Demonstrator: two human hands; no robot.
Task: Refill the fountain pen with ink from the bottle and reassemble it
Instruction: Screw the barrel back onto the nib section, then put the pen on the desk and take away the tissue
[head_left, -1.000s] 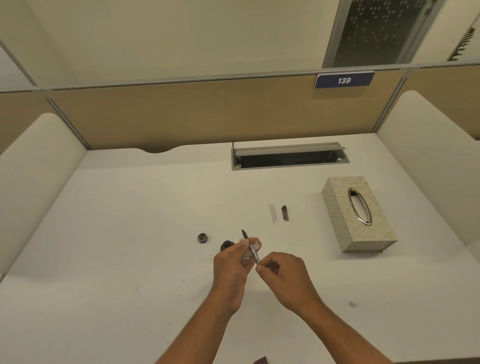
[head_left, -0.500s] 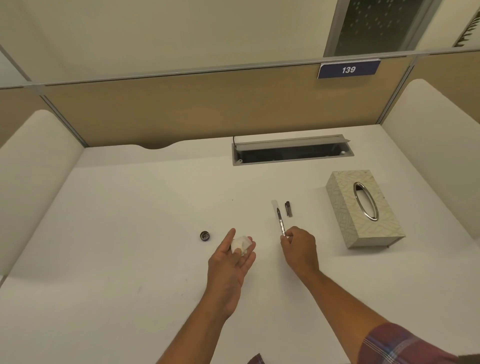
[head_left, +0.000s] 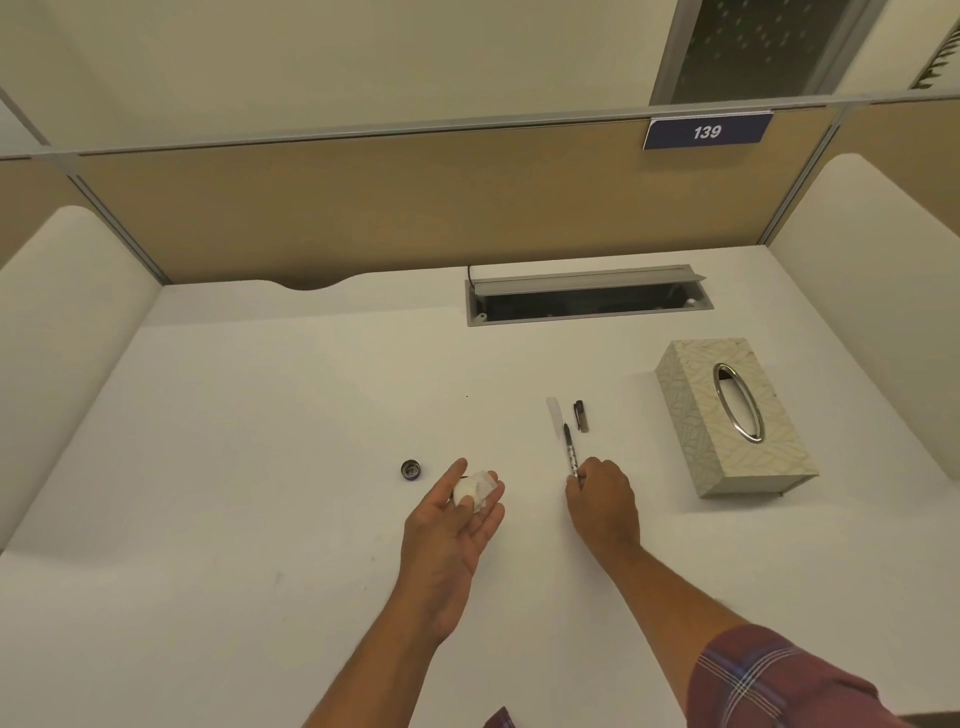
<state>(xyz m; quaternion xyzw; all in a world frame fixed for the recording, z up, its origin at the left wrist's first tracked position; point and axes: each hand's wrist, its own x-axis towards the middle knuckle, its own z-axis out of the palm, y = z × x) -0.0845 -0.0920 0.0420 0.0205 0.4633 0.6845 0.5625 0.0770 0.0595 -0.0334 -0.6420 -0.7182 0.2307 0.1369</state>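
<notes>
My right hand (head_left: 602, 501) pinches the rear end of the pen's inner section (head_left: 570, 450), a thin dark piece with its nib pointing away from me toward the clear barrel (head_left: 554, 411) lying on the white desk. The dark pen cap (head_left: 581, 415) lies just right of the barrel. My left hand (head_left: 457, 512) is palm up with loosely curled fingers around a crumpled white tissue (head_left: 474, 489). The round bottle cap (head_left: 411, 470) lies left of that hand. The ink bottle is hidden behind my left hand.
A patterned tissue box (head_left: 727, 421) stands at the right. A grey cable slot (head_left: 587, 295) is set into the desk at the back. Padded side panels and a tan partition wall enclose the desk (head_left: 234, 441).
My hands have separated. The right hand carried the pen section away from the tissue, up and right toward the barrel. The left hand opened out, still with the tissue.
</notes>
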